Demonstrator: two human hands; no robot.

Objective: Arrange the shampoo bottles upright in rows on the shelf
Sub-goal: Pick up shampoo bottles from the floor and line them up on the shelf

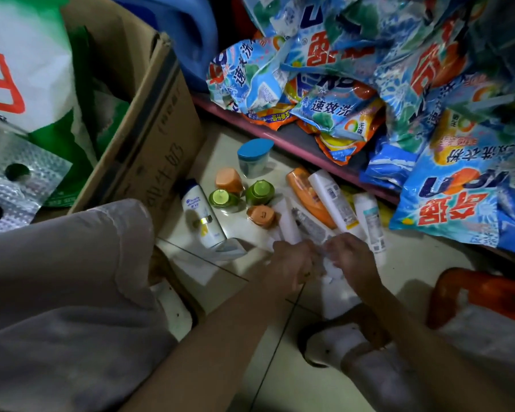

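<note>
I see my left hand (292,263) and right hand (350,261) together on the floor (280,367), blurred, grip unclear, touching the near ends of lying shampoo bottles (333,200).

1. We see our two forearms bare all the way into the frame, with no sleeve showing on either one.
2. Our left hand (292,260) and right hand (351,260) are bare too; both are blurred, so we cannot make out any ring or small detail on them.
3. Our left leg (66,292) is covered in loose, pale grey-lilac trousers whose soft fabric falls in broad folds.
4. The same pale fabric covers our right leg (378,379) lower down.
5. On our right foot we wear a white sock (333,340) with a few small dark specks.
</note>
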